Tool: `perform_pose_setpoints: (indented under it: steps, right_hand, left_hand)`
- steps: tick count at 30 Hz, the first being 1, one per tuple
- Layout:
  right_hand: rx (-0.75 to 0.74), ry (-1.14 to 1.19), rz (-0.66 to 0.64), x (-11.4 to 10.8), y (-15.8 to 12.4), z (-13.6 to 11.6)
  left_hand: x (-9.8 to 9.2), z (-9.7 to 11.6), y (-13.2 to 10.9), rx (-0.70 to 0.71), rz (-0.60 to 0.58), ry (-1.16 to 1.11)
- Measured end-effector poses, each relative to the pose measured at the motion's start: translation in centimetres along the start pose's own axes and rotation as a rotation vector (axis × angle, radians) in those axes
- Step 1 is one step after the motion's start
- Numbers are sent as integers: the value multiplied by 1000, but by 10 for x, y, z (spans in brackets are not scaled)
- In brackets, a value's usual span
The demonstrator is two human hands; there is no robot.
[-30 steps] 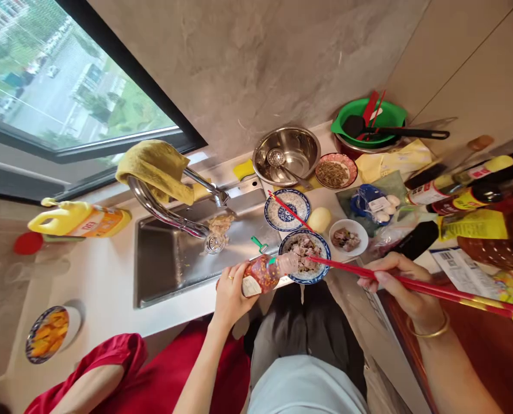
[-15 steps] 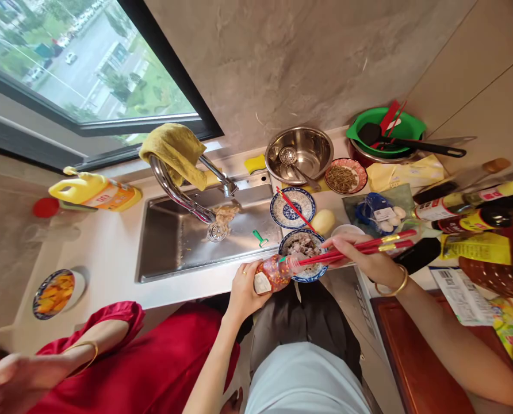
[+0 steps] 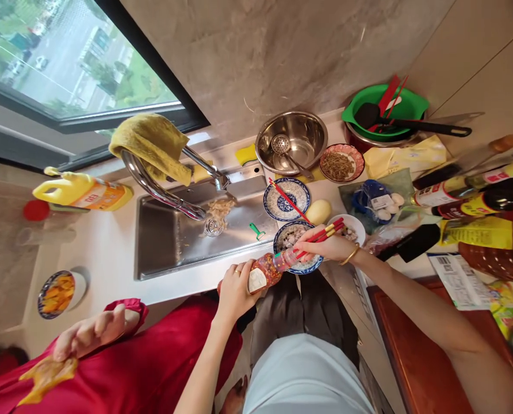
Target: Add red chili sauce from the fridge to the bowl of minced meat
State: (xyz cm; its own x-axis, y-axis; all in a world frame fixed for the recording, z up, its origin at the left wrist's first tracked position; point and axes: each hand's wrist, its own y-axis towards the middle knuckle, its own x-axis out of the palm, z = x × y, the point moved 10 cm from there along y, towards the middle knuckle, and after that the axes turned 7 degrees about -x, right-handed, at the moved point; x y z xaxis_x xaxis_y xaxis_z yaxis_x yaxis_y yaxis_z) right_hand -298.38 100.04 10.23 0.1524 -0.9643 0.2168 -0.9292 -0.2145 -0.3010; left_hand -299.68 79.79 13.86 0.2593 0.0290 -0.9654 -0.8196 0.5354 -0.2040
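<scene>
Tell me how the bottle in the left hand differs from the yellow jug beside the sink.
The chili sauce bottle is tilted in the left hand; the yellow jug rests unheld on the counter. The bottle is clear, showing red, flecked contents; the jug is yellow. The jug has a loop handle; the bottle shows none. Both carry labels.

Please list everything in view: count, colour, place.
Sink: 1, silver, centre
Faucet: 1, silver, above sink
Cloth: 1, yellow, on faucet
Peeler: 1, green, in sink
Jug: 1, yellow, left
Steel bowl: 1, silver, rear
Plate: 1, blue/white, centre
Patterned bowl: 1, blue/white, centre
Small bowl: 1, white, centre right
Dish: 1, pink, rear
Basin: 1, green, rear right
Board: 1, brown, lower right
Condiment bottles: several, mixed, right
Window: 1, black-framed, left
Held bottle: 1, red, centre
Chopsticks: several, red, centre
Other person's hand: 1, lower left
Left hand: 1, around held bottle
Right hand: 1, holding chopsticks
</scene>
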Motion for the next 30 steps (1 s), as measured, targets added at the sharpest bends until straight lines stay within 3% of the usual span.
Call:
perform_pose_setpoints:
  steps: [6, 12, 24, 30]
  right_hand:
    - [19, 3, 43, -16, 9, 26]
    - [-28, 53, 80, -34, 4, 31]
    - [-56, 20, 349, -93, -25, 39]
    - [-57, 174, 395, -95, -31, 52]
  left_hand:
    - [15, -4, -2, -76, -63, 101]
    - [26, -9, -4, -110, -127, 185]
    - [35, -9, -2, -151, -153, 248]
    - [34, -6, -4, -150, -126, 221]
